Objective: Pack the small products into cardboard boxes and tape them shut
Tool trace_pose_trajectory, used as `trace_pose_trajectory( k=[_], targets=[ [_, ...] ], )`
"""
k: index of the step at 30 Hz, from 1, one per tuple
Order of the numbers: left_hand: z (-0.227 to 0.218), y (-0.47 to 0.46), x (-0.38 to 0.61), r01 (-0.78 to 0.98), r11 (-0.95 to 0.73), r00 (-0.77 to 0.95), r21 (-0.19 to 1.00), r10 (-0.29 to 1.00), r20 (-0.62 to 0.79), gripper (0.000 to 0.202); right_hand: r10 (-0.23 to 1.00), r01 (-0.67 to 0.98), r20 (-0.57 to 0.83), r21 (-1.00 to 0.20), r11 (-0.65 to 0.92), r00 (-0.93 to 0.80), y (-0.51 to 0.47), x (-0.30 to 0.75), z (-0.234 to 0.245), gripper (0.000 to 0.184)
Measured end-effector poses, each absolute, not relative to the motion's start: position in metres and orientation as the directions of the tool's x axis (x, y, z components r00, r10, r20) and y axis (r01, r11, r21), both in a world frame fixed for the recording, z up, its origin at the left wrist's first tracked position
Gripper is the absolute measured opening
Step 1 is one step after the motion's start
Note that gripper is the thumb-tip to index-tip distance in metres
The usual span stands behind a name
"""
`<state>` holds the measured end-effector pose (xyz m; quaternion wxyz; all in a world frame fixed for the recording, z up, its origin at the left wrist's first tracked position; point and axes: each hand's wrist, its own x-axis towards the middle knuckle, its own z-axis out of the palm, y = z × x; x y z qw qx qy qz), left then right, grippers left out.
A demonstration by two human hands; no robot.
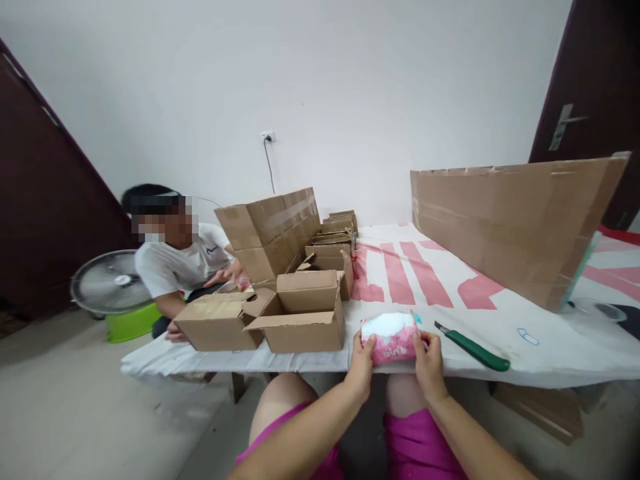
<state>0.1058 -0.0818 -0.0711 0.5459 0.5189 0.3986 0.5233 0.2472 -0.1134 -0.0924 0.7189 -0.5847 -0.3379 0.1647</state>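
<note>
Between my two hands, at the table's front edge, is a pink and white soft plastic packet (393, 338) with pale lettering and a turquoise corner. My left hand (362, 360) grips its left end, thumb on top. My right hand (429, 360) closes on the right end in the same way. What the packet contains does not show. Just right of it lies a green box cutter (475, 349), its blade end pointing away to the left. To the left of my hands stands an open cardboard box (305, 331) with its flaps up; its floor is hidden.
A closed carton (215, 327) sits beside the open box, touched by a co-worker (173, 260) at the left. More boxes (333, 243) line up toward the wall. A tall cardboard panel (505, 220) stands at right on the cloth-covered table (400, 273). A fan (113, 280) is far left.
</note>
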Motion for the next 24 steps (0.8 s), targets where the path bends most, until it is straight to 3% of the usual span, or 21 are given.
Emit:
trace_pose_trajectory(
  k=[3, 12, 14, 17, 20, 22, 24],
  targets=[
    [-0.068, -0.108, 0.082, -0.243, -0.056, 0.088, 0.968, 0.993, 0.079, 0.062, 0.65, 0.188, 0.323, -0.944, 0.27, 0.688, -0.136, 0.228, -0.11, 0.041],
    [-0.069, -0.103, 0.032, -0.166, -0.102, -0.126, 0.981, 0.989, 0.081, 0.06, 0.725, 0.517, 0.568, -0.787, 0.338, 0.39, -0.117, 0.196, -0.113, 0.041],
    [-0.073, -0.099, 0.027, -0.157, -0.091, -0.172, 0.983, 0.983, 0.064, 0.061, 0.741, 0.572, 0.611, -0.725, 0.382, 0.279, -0.108, 0.197, -0.109, 0.056],
    [-0.078, -0.096, 0.019, -0.08, -0.101, -0.163, 0.992, 0.983, 0.087, 0.064, 0.793, 0.622, 0.597, -0.668, 0.409, 0.12, -0.096, 0.206, -0.101, 0.095],
    [-0.079, -0.09, 0.005, 0.035, -0.131, -0.09, 0.991, 0.987, 0.134, 0.06, 0.864, 0.568, 0.499, -0.694, 0.442, -0.062, -0.089, 0.221, -0.092, 0.11],
    [-0.075, -0.082, -0.013, 0.067, -0.122, -0.1, 0.99, 0.987, 0.129, 0.057, 0.883, 0.464, 0.445, -0.758, 0.459, -0.146, -0.085, 0.23, -0.087, 0.1],
    [-0.07, -0.072, -0.035, 0.102, -0.09, -0.279, 0.991, 0.953, 0.115, 0.054, 0.897, 0.354, 0.409, -0.824, 0.442, -0.169, -0.083, 0.236, -0.084, 0.086]
  ],
)
